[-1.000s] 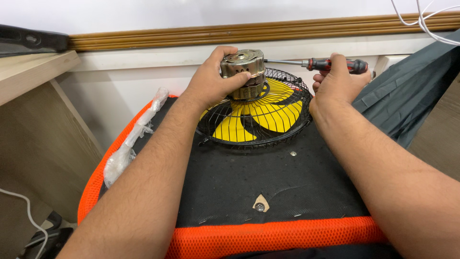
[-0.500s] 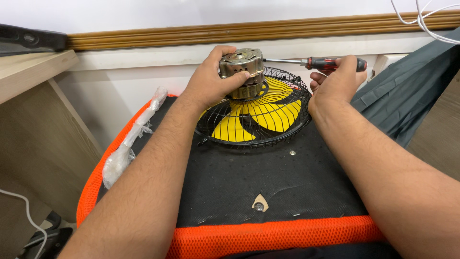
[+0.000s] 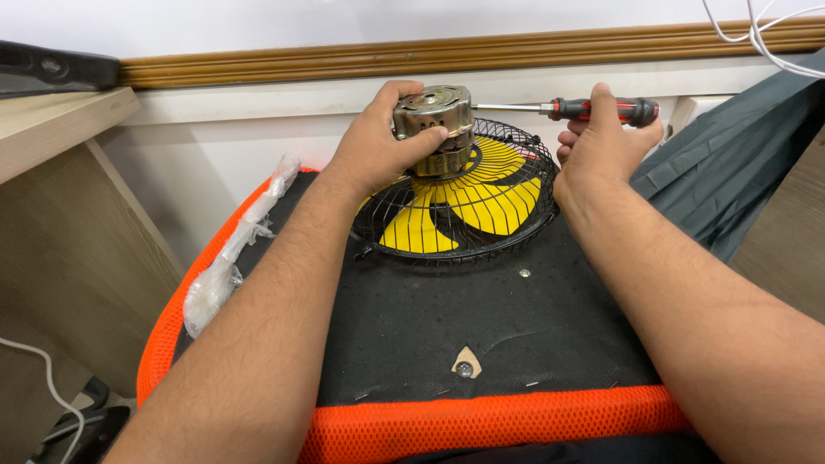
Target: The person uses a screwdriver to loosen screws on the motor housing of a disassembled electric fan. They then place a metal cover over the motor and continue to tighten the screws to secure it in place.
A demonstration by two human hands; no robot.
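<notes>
A person's left hand (image 3: 378, 150) clamps around the metal motor (image 3: 434, 129) of a small fan, fingers wrapped over its silver top and thumb side pressed to its flank, while the right hand (image 3: 601, 146) grips the red-and-black handle of a screwdriver (image 3: 601, 109) held level, its shaft reaching left to touch the motor's upper edge. The motor sits at the hub of a black wire guard (image 3: 516, 228), which lies flat over yellow blades (image 3: 481, 202) on a black mat (image 3: 430, 335) with an orange mesh border, at the mat's far end, close to a white wall. A loose screw (image 3: 524, 272) rests on the mat just beside the guard's near rim; another fastener (image 3: 465, 369) lies in a small cut-out nearer the camera. A strip of crumpled clear plastic (image 3: 232, 258) trails along the mat's left edge.

The work in hand looks like loosening or tightening a screw on the motor's side. Done well, it likely calls for the left hand to hold the housing dead still so guard and blades do not turn with it, and for the tip to seat square in the screw head, shaft in line with the screw, pressing inward before twisting so it does not slip out. Whether the tip is actually seated cannot be told; the contact point is too small to read.
</notes>
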